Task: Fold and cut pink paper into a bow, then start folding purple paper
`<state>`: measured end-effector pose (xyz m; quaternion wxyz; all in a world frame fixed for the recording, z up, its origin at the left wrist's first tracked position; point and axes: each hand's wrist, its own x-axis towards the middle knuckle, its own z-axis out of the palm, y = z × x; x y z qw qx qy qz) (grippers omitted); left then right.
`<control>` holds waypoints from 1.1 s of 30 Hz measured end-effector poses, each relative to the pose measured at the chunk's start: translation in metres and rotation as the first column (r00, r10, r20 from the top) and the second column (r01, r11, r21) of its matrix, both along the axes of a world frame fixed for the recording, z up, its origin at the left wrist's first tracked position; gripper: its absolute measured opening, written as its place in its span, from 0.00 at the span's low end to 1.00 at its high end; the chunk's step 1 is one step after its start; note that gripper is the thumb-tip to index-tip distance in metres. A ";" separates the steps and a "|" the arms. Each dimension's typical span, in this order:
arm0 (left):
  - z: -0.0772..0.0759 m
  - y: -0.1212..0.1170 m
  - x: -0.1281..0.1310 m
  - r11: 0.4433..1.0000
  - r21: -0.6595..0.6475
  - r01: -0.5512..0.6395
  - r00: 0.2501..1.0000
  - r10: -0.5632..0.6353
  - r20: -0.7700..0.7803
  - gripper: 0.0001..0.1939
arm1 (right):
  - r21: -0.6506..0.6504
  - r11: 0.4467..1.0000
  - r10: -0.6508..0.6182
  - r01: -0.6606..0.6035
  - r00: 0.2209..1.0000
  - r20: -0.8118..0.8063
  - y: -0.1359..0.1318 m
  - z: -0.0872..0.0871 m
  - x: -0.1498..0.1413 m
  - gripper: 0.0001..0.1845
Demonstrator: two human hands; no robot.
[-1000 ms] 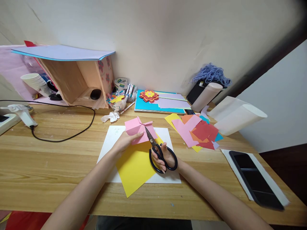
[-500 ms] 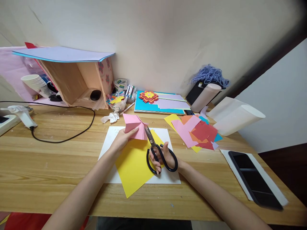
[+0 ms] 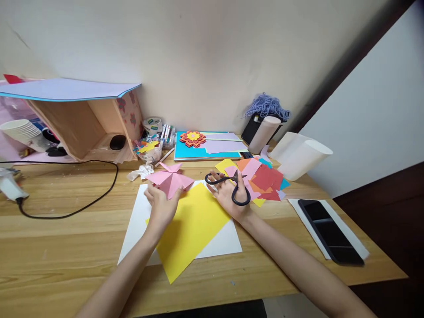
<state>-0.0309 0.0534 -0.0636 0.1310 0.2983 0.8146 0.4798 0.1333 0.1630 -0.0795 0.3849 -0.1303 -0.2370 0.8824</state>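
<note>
My left hand (image 3: 162, 207) grips a folded piece of pink paper (image 3: 171, 180) by its near edge, thumb at the right side. Several pointed flaps of the paper spread outward. My right hand (image 3: 232, 198), palm up, carries black-handled scissors (image 3: 236, 177). The handle loops sit round its fingers and thumb, and the blades point right, away from the pink paper. Beneath both hands lies a yellow sheet (image 3: 188, 234), turned at an angle on a white sheet (image 3: 221, 247).
Coloured paper scraps (image 3: 266, 179) lie beyond my right hand. A layered paper flower (image 3: 192, 138) rests on a blue sheet (image 3: 205, 154) at the back. A phone (image 3: 331, 234) lies right; a glue gun (image 3: 11, 185) with a black cable stands left, before an open box (image 3: 129, 117).
The scissors have come away from the pink paper and swung round to point right. My hands have moved apart, and the pink paper has opened into several flaps. The view has shifted right.
</note>
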 end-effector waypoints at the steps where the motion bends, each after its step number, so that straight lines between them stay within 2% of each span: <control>1: 0.000 -0.002 0.006 0.998 0.058 -0.029 0.988 0.038 -0.150 0.46 | 0.002 1.000 -0.003 0.003 1.000 -0.004 0.000 0.000 0.000 0.22; 2: 0.000 -0.005 0.013 0.993 0.120 -0.004 0.961 0.037 -0.274 0.43 | 0.006 1.000 -0.005 0.005 1.000 -0.005 -0.001 -0.001 0.000 0.22; 3: -0.001 -0.007 0.020 0.984 0.161 0.080 0.928 -0.014 -0.371 0.37 | 0.010 1.000 -0.003 0.003 1.000 -0.005 -0.003 -0.001 -0.001 0.22; 4: -0.003 -0.009 0.027 0.959 0.154 0.237 0.882 -0.146 -0.448 0.29 | 0.012 1.000 0.000 0.000 1.000 -0.004 -0.006 -0.001 -0.002 0.21; 5: -0.006 -0.010 0.034 0.889 0.095 0.448 0.795 -0.348 -0.498 0.21 | 0.013 1.000 0.006 -0.006 1.000 -0.001 -0.008 -0.001 -0.003 0.21; 6: -0.009 -0.011 0.040 0.770 0.010 0.638 0.667 -0.546 -0.507 0.18 | 0.012 1.000 0.015 -0.015 1.000 0.004 -0.011 -0.001 -0.004 0.21; 7: -0.012 -0.010 0.046 0.648 -0.059 0.760 0.542 -0.680 -0.493 0.17 | 0.009 1.000 0.027 -0.027 1.000 0.012 -0.014 -0.002 -0.005 0.21; 8: -0.015 -0.010 0.050 0.563 -0.097 0.821 0.453 -0.746 -0.488 0.17 | 0.005 0.999 0.040 -0.040 0.999 0.019 -0.017 -0.002 -0.006 0.22; 9: -0.018 -0.008 0.054 0.522 -0.122 0.844 0.407 -0.772 -0.488 0.18 | 0.001 0.999 0.051 -0.052 0.998 0.024 -0.020 -0.003 -0.006 0.22; 10: -0.021 -0.007 0.056 0.516 -0.136 0.846 0.394 -0.776 -0.493 0.19 | -0.001 0.998 0.063 -0.063 0.998 0.028 -0.022 -0.004 -0.006 0.23; 13: -0.026 -0.005 0.058 0.563 -0.154 0.812 0.420 -0.746 -0.517 0.22 | 0.003 0.996 0.089 -0.089 0.996 0.022 -0.025 -0.005 -0.006 0.23; 15: -0.028 -0.005 0.058 0.570 -0.154 0.807 0.416 -0.734 -0.537 0.22 | 0.010 0.996 0.089 -0.090 0.996 0.020 -0.023 -0.006 -0.005 0.23; 19: -0.028 -0.007 0.056 0.538 -0.155 0.828 0.380 -0.743 -0.550 0.20 | 0.011 0.997 0.072 -0.072 0.997 0.025 -0.021 -0.004 -0.004 0.23; 24: -0.024 -0.006 0.051 0.582 -0.168 0.795 0.417 -0.727 -0.545 0.23 | 0.028 0.995 0.090 -0.091 0.995 0.048 -0.021 -0.004 -0.004 0.23; 27: -0.022 -0.006 0.050 0.552 -0.199 0.810 0.388 -0.758 -0.525 0.24 | 0.037 0.995 0.093 -0.095 0.994 0.062 -0.020 -0.006 -0.003 0.23; 31: -0.019 -0.009 0.051 0.503 -0.178 0.845 0.376 -0.798 -0.471 0.18 | 0.037 0.995 0.089 -0.092 0.993 0.084 -0.019 -0.008 -0.003 0.24; 33: -0.018 -0.011 0.050 0.513 -0.155 0.844 0.399 -0.795 -0.457 0.17 | 0.034 0.994 0.100 -0.103 0.990 0.099 -0.020 -0.009 -0.004 0.24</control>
